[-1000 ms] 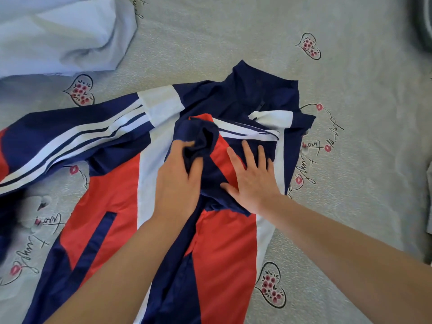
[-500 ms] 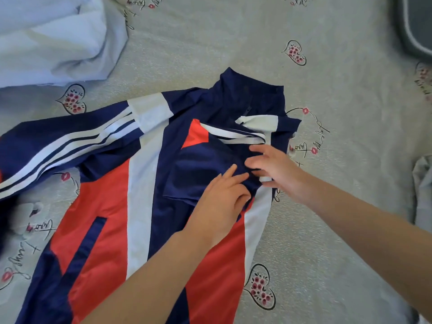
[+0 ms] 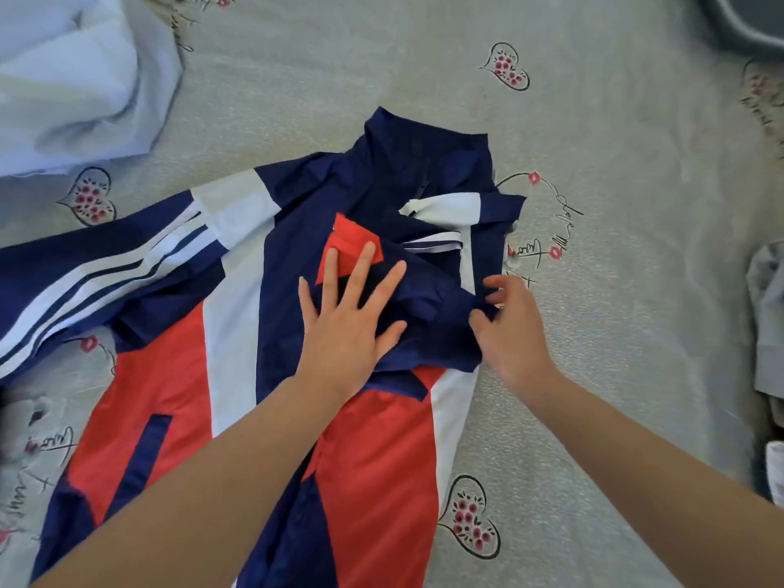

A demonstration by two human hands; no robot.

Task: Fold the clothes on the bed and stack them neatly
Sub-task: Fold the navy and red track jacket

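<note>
Pale blue garment (image 3: 72,78) bunched at bed's (image 3: 339,57) far left corner. Navy-red-white jacket (image 3: 237,333) spread front-up mid-bed, one sleeve out leftward, other folded over chest. Left hand (image 3: 343,328) flat on folded sleeve, fingers straight and spread. Right hand (image 3: 513,328) pinching sleeve's navy edge, fingers curled.

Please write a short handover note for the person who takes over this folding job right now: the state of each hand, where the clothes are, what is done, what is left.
Left hand: open, fingers spread, pressing flat on the folded-in sleeve.
Right hand: fingers curled, pinch grip on that sleeve's navy edge at the jacket's right side.
Jacket: spread on the bed, collar away from you; other striped sleeve lies stretched out to the left.
Done: one sleeve folded over the chest.
Left: fold the striped sleeve, fold the body, stack. A pale blue garment waits at top left, unfolded.
</note>
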